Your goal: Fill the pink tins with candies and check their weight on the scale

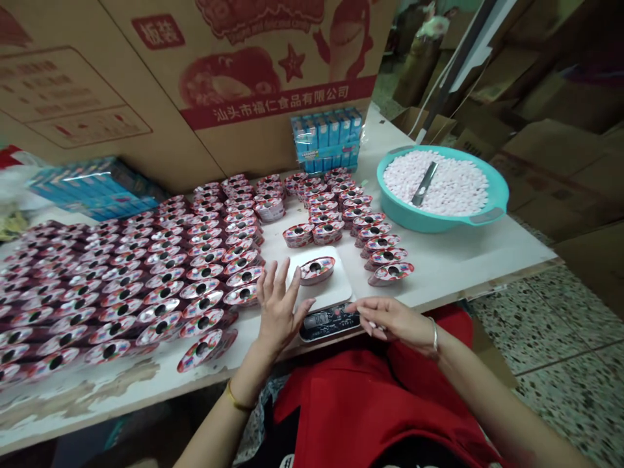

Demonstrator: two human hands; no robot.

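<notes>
A red-and-white oval packet with a dark round opening stands on the white pan of a kitchen scale. The scale's small display is lit. My left hand is open at the left side of the packet, fingers spread and fingertips beside it; whether they touch it I cannot tell. My right hand is at the scale's front right corner, its fingertips by the control panel. Its curled fingers hold a few small white candies.
Rows of similar packets cover the table's left side. More packets line up right of the scale. A turquoise basin of white candies holds a metal scoop. Blue packs stand against a large carton.
</notes>
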